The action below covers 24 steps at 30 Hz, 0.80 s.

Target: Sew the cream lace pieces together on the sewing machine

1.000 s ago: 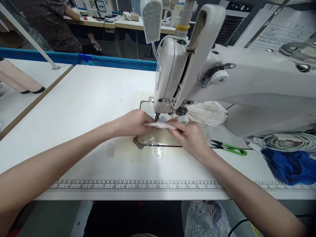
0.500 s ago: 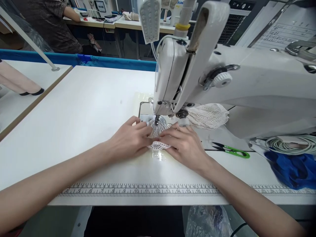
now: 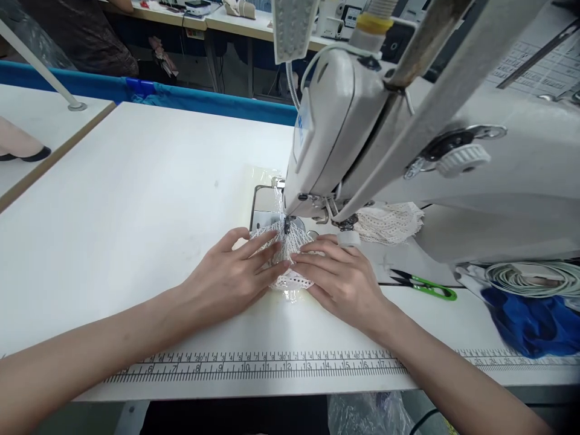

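A piece of white lace [image 3: 290,281] lies gathered in radiating folds under the needle and presser foot [image 3: 287,225] of a white sewing machine [image 3: 330,127]. My left hand [image 3: 238,266] rests on the lace's left side, its fingers stretched out and spread. From the right, my right hand [image 3: 342,272] lies on the lace with its fingers extended too. Both sets of fingertips almost meet just in front of the foot. My thumbs are partly hidden. The lace's eyelet edge shows below the fingertips.
More lace [image 3: 389,222] lies heaped behind my right hand. Green-handled thread snips [image 3: 426,285] lie to the right, near a blue cloth [image 3: 532,317] and a coiled cord [image 3: 528,278]. A ruler tape [image 3: 267,365] runs along the table's front edge. Another person [image 3: 97,42] is across the way.
My left fingers have opened out and spread over the lace. More of the gathered lace shows around the presser foot. The camera view has shifted and tilted slightly.
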{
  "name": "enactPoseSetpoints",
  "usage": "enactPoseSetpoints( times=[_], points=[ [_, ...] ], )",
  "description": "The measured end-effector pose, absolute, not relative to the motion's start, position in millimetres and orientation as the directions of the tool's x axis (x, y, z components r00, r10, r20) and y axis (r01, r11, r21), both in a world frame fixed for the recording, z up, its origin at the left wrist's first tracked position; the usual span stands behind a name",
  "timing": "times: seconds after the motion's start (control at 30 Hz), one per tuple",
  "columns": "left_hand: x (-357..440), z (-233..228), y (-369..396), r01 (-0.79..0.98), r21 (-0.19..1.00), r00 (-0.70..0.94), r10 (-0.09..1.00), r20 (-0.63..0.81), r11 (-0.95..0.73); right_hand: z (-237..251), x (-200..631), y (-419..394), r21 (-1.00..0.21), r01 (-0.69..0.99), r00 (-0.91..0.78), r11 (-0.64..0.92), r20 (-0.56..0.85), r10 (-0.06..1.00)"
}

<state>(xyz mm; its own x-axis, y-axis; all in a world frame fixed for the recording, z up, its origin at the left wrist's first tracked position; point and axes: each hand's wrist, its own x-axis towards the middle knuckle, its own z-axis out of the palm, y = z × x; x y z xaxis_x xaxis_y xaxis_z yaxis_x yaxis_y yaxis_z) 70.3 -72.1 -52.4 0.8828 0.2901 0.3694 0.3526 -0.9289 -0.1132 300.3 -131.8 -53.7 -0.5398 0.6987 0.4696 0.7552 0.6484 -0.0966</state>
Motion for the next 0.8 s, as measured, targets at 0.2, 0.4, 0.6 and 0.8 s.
enactPoseSetpoints(
  times=[0.2, 0.4, 0.6, 0.8],
  points=[
    [72.4, -52.5, -67.4, 0.359, -0.069, 0.869, 0.306, 0.39, -0.931, -56.0, 299.8, -129.0, -0.102, 0.766, -0.521, 0.634, 0.479, 0.706],
    [75.2, -51.9, -60.5, 0.391, -0.048, 0.867, 0.349, 0.357, -0.919, -58.7, 300.9, -120.2, -0.09, 0.785, -0.5, 0.612, 0.492, 0.713],
    [78.1, -55.6, -47.8, 0.391, -0.058, 0.858, 0.341, 0.385, -0.919, -60.6, 301.8, -112.2, -0.1, 0.811, -0.468, 0.577, 0.482, 0.741],
    [80.5, -52.4, -55.3, 0.451, -0.076, 0.821, 0.38, 0.426, -0.889, -58.6, 299.7, -114.4, -0.024, 0.801, -0.506, 0.598, 0.507, 0.698]
  ],
)
